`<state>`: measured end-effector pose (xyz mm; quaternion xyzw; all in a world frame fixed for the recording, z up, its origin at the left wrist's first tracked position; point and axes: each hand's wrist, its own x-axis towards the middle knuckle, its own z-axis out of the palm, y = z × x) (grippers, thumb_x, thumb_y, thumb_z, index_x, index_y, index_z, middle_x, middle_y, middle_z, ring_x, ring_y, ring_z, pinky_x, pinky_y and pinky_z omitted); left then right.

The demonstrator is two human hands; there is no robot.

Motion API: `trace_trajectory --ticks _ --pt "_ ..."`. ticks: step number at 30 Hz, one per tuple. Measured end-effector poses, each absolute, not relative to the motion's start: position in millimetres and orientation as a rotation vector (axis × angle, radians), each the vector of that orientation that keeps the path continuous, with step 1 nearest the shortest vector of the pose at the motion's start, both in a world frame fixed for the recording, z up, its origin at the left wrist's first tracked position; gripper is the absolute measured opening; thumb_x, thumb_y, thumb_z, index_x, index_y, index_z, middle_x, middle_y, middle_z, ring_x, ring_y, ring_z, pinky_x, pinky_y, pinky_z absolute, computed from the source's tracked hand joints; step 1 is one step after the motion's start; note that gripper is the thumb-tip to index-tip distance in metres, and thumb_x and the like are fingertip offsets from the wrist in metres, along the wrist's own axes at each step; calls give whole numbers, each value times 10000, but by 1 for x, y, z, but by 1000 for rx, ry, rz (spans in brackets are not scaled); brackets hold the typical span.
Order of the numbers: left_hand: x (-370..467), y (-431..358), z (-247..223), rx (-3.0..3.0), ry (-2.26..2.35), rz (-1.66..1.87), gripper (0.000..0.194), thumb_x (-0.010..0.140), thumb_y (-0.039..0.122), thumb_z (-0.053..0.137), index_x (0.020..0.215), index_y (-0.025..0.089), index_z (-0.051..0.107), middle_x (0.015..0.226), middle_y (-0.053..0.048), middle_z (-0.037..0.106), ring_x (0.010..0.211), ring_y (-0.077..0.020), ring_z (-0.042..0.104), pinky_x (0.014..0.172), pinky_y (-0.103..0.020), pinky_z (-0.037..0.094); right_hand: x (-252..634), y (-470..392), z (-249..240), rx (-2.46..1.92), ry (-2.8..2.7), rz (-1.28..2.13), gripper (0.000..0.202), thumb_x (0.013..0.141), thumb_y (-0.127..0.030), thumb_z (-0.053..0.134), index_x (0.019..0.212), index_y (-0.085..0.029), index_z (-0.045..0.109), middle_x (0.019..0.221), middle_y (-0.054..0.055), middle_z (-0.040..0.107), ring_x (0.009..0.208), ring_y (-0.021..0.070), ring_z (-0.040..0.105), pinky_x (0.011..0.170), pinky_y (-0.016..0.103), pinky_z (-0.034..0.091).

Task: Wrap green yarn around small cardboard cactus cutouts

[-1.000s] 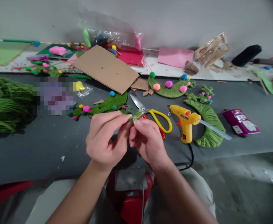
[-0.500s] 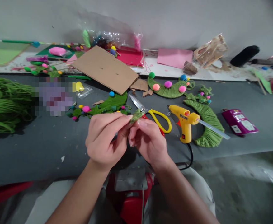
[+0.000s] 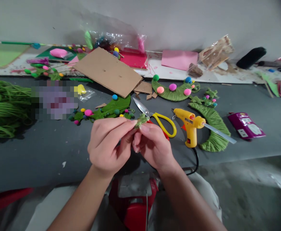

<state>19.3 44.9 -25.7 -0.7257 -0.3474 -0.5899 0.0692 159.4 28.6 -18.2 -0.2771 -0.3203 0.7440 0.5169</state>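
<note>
You have the small green piece [image 3: 142,119] raised between both hands, in front of your body and above the worktop [image 3: 78,160]. Your left hand [image 3: 111,144] pinches its near left edge between thumb and fingertips; your right hand [image 3: 154,146] pinches it from the other side, thumb on top. A two-sided pinch like that probably steadies something so small and leaves its upper part uncovered; your fingers hide the rest.

The scissors [image 3: 142,107] lie just beyond your right hand, blades pointing away and handles towards you, which seems handy for picking up. To the right, the glue gun [image 3: 190,130] rests with its nozzle facing left and its grip towards you, presumably within easy reach. Its glue stick [image 3: 223,134] sticks out across the green crescent [image 3: 213,142]. The yarn [image 3: 5,107] sits far left, well apart from your hands, perhaps to leave them working room.
</note>
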Motion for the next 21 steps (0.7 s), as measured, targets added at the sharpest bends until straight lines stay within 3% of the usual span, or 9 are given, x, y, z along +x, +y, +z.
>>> trace_trajectory --ticks 21 --pt "18 44 -25 -2203 -1009 -1792 379 805 31 745 1119 239 771 992 -59 789 864 -223 728 798 -380 580 163 29 -21 -591 -750 1874 393 914 -452 648 643 -174 713 577 15 598 565 127 527 579 259 397"
